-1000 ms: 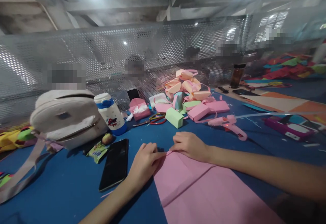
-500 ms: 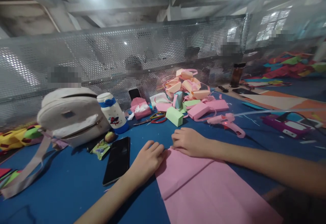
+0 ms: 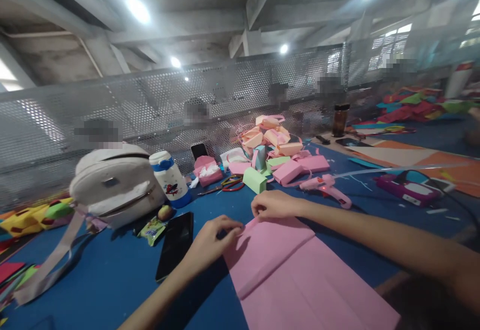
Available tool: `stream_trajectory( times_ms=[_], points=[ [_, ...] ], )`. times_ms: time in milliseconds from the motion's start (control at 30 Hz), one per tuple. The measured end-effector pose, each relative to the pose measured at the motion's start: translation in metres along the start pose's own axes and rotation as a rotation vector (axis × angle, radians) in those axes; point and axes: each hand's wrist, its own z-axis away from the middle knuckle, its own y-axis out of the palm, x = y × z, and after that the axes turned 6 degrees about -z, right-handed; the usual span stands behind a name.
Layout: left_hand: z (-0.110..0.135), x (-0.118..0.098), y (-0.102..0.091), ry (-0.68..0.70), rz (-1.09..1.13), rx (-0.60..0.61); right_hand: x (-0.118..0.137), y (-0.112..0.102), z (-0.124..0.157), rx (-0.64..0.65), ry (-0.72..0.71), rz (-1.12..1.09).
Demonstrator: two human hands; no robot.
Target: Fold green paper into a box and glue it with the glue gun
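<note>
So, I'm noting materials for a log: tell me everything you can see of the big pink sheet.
The pink sheet is thin, matte and faintly creased; paper or thin foam, I can't tell which. A folded-looking flap covers its far end, its straight edge slanting across. It lies on the blue table, its near end partly cut off by the picture. The right hand pinches its far edge; the left hand is at the far left, grip unclear.

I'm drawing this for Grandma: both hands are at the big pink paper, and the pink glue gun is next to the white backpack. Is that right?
No, the pink glue gun isn't next to the white backpack. The head view shows it on the right, near the purple box. The left hand and right hand are at the big pink paper, as you said.
</note>
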Motion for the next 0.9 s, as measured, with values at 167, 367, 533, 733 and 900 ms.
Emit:
stream_trajectory(
  times_ms=[167,367,533,733,900],
  points=[
    [-0.023,-0.008,-0.017,-0.097,0.218,0.23,0.013,-0.014,0.008,-0.089,-0.074,-0.105],
    [-0.025,-0.028,-0.016,-0.17,0.481,0.398,0.025,-0.025,0.02,-0.209,-0.132,-0.218],
    [-0.022,-0.033,-0.008,-0.061,0.262,0.237,0.027,-0.023,0.023,-0.247,-0.164,-0.132],
    [-0.018,-0.04,-0.007,-0.078,-0.029,0.074,0.025,-0.023,0.021,-0.333,-0.229,-0.12],
    [-0.01,-0.043,-0.013,-0.11,0.087,0.018,0.027,-0.032,0.023,-0.4,-0.239,-0.123]
  ],
)
